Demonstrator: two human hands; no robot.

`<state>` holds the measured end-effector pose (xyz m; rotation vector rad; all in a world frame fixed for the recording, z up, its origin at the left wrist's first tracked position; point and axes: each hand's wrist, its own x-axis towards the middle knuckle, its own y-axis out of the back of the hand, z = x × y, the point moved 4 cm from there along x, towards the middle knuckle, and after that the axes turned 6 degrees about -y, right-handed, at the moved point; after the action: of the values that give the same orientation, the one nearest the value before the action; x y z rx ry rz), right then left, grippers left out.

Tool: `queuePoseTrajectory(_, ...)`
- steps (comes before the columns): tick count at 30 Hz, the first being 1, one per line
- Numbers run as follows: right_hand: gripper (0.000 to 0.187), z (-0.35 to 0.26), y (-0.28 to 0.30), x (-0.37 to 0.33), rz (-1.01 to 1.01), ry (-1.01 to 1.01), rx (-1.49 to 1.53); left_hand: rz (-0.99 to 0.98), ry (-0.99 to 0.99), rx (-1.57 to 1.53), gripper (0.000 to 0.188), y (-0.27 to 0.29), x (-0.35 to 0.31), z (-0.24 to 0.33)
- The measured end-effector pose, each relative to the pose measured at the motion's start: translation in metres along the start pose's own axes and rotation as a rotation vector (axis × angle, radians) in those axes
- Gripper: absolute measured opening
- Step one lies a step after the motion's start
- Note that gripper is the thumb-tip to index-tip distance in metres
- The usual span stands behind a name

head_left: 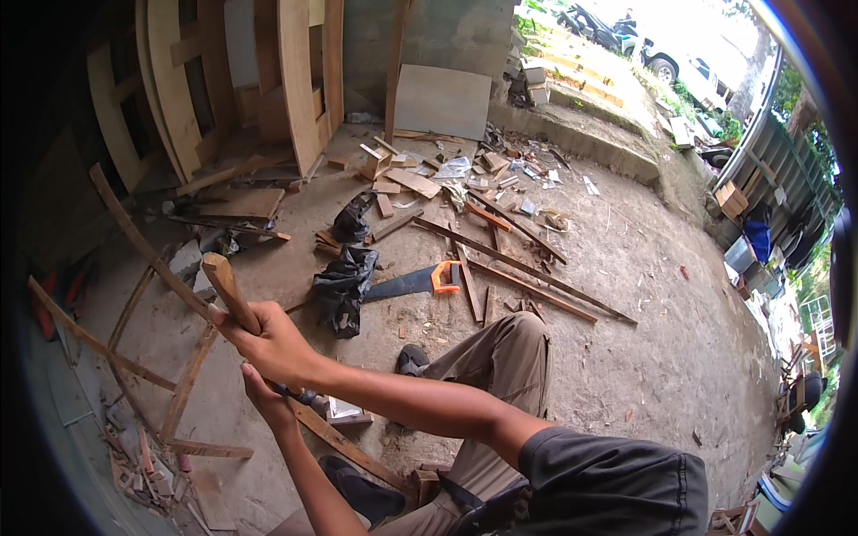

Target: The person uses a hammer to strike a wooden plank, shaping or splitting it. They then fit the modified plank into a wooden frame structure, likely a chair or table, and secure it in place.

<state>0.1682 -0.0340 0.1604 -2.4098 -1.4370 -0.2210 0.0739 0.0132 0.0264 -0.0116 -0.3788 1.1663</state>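
1. Head view, hands: right hand point(275, 344) closed round a wooden stick point(229, 288), upper end poking out of the fist, left of centre; lower end hidden by the fingers.
2. Left hand point(266, 397) just below the right wrist; fingers partly covered, cannot tell whether it grips anything.
3. Long wood strip point(147, 239) runs up behind the right hand. Second piece of wood point(349, 447) slants below the hands; cannot tell if both are 1 length.
4. Saw point(402, 285), orange handle, lies flat; blade tip ends at 1 of 2 black bags point(344, 290), contents hidden.
5. Floor point(661, 357): dusty, rough, grey-brown; wood scraps point(416, 183) and long sticks strewn beyond the saw.
6. Room: wooden panels point(299, 80) upright at upper left, pale board point(441, 100) leaning on the wall point(424, 37). Steps point(581, 134) at upper right; glare washes out the yard. Corners black.
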Motion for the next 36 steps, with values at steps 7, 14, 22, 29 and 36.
queuePoseTrajectory(7,0.039,-0.003,0.002,0.005,0.083,-0.018,0.104,-0.077,-0.174,0.364,0.059,0.013,-0.003,-0.020)
queuePoseTrajectory(14,0.037,-0.015,-0.005,-0.018,0.071,0.045,0.084,-0.074,-0.090,0.148,0.059,0.020,-0.002,-0.024)
queuePoseTrajectory(22,0.036,-0.028,-0.004,-0.033,0.008,0.090,0.060,-0.108,-0.037,-0.024,0.066,-0.003,-0.022,-0.001)
queuePoseTrajectory(29,0.033,-0.033,0.008,-0.040,0.101,0.094,0.106,-0.165,0.099,-0.194,0.065,-0.012,-0.022,0.007)
queuePoseTrajectory(36,0.036,-0.029,0.015,-0.037,0.075,0.072,0.103,-0.180,0.133,-0.175,0.056,-0.009,-0.022,0.011)
